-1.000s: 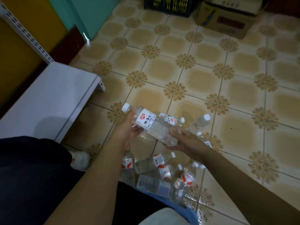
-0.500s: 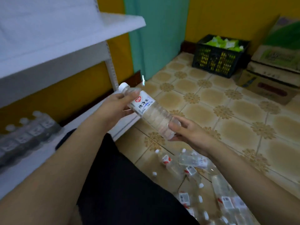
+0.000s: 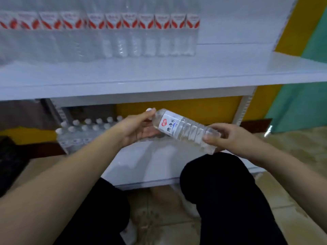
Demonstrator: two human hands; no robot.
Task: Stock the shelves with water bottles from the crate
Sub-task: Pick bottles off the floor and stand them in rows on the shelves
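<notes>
bottle: lying tilted in the air, low before the bottom shelf
left hand: grips the cap end
right hand: pinches the base
risk: could topple the standing row if set down crooked

The light is dim and even, with a cool cast on the upper shelf and no plain source in view. The row of bottles on it is smeared by motion blur, labels unreadable. The held bottle is sharper, its label nearly legible, with faint glints on the plastic. Soft shadow fills the space under the shelf, where the lower bottles look murky. Straight edges bow toward the corners. A small bright glint shows at the wall.
</notes>
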